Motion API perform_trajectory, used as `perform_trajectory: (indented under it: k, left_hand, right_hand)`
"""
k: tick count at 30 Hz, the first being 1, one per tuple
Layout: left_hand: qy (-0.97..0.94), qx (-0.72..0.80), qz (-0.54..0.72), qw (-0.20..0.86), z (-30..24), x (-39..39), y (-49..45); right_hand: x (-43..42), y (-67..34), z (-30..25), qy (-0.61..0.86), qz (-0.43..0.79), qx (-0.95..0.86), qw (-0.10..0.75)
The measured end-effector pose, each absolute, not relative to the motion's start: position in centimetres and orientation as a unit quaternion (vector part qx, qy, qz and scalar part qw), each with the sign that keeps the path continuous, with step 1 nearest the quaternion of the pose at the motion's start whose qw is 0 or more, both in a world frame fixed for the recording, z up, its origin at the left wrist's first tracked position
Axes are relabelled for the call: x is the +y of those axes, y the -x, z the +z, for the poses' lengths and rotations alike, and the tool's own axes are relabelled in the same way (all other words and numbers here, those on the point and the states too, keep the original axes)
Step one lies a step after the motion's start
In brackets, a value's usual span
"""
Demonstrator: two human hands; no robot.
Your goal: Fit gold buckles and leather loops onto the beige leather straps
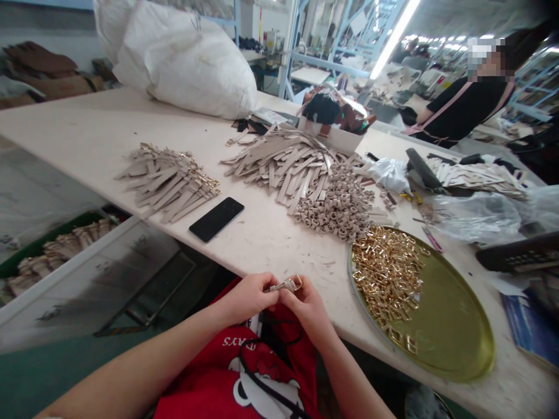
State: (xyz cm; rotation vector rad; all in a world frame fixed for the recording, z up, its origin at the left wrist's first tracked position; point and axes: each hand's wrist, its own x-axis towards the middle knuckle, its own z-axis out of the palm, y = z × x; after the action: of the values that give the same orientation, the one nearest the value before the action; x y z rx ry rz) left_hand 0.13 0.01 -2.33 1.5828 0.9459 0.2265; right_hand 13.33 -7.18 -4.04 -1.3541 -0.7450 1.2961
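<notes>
Close to my body, at the table's near edge, both hands hold one small beige strap with a gold buckle. My left hand pinches the strap end, while my right hand is closed around the buckle end. The fingers partly cover the strap. To the right stands a round gold-coloured tray with a heap of gold buckles on its left side. Beyond my hands lie a pile of small beige loops and a pile of loose beige straps. Straps with buckles fitted lie further left.
A black phone lies near the front edge. A big white sack and an open box of scraps stand at the back. Plastic bags lie right. Below left is a bin of straps. Another person stands beyond.
</notes>
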Motion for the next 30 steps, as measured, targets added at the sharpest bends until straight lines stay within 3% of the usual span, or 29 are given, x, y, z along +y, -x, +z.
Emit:
perform_trajectory:
  k: [5,12,17,26,30]
  left_hand:
    - [-0.677,0.385,0.074,0.623,-1.8,0.3,0.1]
    - [-0.609,0.381,0.074,0.692,-2.0,0.9,0.7]
    - [-0.635,0.389,0.062,0.665,-1.9,1.0,0.4]
    - [-0.687,0.373,-0.002,0.623,-1.4,0.9,0.4]
    - [-0.698,0.356,0.028,0.62,-1.6,0.9,0.1]
  right_hand:
    - [-7.0,-15.1,-3.3,0.594,0.524,-0.406,0.455]
    - [-6.9,-13.4,-5.3,0.645,0.467,-0.337,0.503]
    - [-7.3,-12.8,-5.3,0.643,0.476,-0.322,0.507]
    - [-7.6,-14.5,-4.0,0.643,0.438,-0.49,0.393]
    - [-7.3,-14.4,-4.6,0.622,0.474,-0.464,0.416]
